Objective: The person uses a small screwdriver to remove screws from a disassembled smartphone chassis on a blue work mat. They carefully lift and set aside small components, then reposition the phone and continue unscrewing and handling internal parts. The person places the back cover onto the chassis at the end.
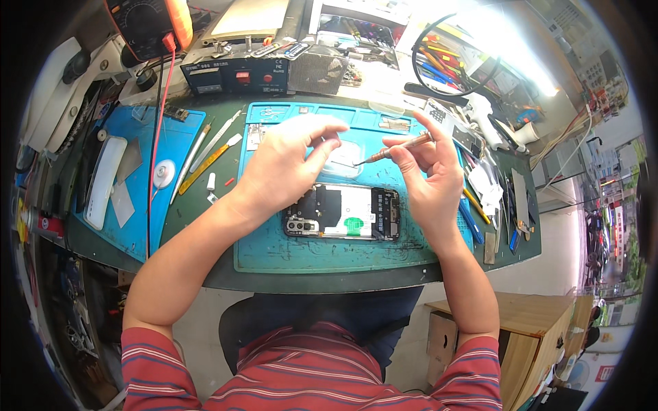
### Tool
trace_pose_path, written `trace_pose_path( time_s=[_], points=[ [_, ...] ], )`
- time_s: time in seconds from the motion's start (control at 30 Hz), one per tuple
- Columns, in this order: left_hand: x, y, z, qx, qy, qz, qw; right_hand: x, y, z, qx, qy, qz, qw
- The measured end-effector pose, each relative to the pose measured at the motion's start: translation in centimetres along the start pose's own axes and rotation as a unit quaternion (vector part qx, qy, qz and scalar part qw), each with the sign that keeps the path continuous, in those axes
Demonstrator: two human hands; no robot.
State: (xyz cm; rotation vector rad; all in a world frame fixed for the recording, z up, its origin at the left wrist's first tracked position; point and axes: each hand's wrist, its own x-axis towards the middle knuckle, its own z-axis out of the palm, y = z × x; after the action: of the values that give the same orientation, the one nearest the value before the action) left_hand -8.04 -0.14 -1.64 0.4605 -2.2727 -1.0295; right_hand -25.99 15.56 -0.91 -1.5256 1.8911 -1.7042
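My right hand (432,171) grips a slim copper-coloured precision screwdriver (378,157), its thin tip pointing left and slightly down. To the left, my left hand (291,157) hovers with its fingers curled and the thumb tip close against them; whatever they hold, if anything, I cannot make out. Under the screwdriver tip a small clear tray (351,171) rests on the blue repair mat (274,257). Nearer to me lies an opened smartphone (312,202), its camera lenses at the left end and a green patch on the pale inner part.
Left of the mat are a yellow-handled knife (209,166), a white tool (219,137) and a second blue mat (181,123) with phone parts. A dark bench unit (236,79) stands behind. Pens, tweezers and loose parts crowd the right side; a ring-shaped lamp (416,51) stands at the back.
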Motion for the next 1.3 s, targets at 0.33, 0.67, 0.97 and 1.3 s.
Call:
trace_pose_path(
  time_s=[0.33,0.67,0.97,1.3],
  points=[
    [-0.3,0.0,1.5,0.129,0.018,0.165,0.978,0.0,-1.3,-0.2,0.016,0.012,-0.022,1.0],
    [-0.7,1.9,1.7,-0.007,-0.029,-0.015,0.999,-0.9,-2.6,-1.4,0.081,-0.013,-0.035,0.996],
    [-0.8,4.3,2.3,-0.029,-0.037,-0.002,0.999,-1.9,-4.3,-4.3,0.048,-0.025,-0.054,0.997],
    [-0.6,5.7,3.3,-0.039,-0.034,-0.009,0.999,-2.6,-4.8,-5.6,0.049,0.009,-0.049,0.998]
  ],
)
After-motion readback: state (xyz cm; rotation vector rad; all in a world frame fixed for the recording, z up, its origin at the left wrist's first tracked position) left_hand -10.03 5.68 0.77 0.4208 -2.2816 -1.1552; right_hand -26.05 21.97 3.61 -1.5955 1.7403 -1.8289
